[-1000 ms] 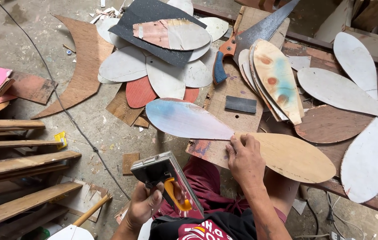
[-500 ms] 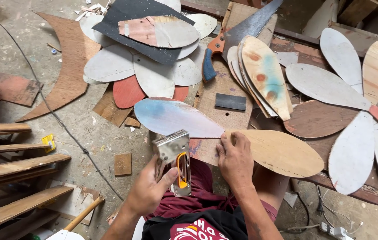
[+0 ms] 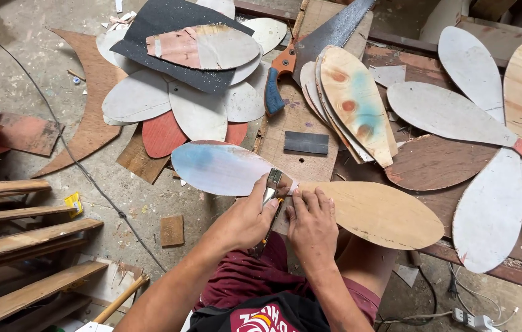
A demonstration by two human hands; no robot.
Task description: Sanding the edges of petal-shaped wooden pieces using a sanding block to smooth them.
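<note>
Petal-shaped boards meet tip to tip at the middle of the scene, and the staple gun (image 3: 271, 187) stands right on that joint. Left of the gun lies the pale blue-tinted petal (image 3: 221, 168), its narrow end pointing toward the tool. From the lower left the left forearm reaches up at a slant, and the left hand (image 3: 245, 216) is closed firmly round the gun's body, thumb over the top, pressing its metal nose down where the two boards touch; an orange part of the tool shows below the palm. Just right of the gun the right hand (image 3: 311, 222) lies flat, fingers close together and stretched forward, bearing on the near end of the plain wooden petal (image 3: 379, 212), which runs off to the right. Beyond the gun, farther up, a small dark block (image 3: 306, 142) rests on a board.
</note>
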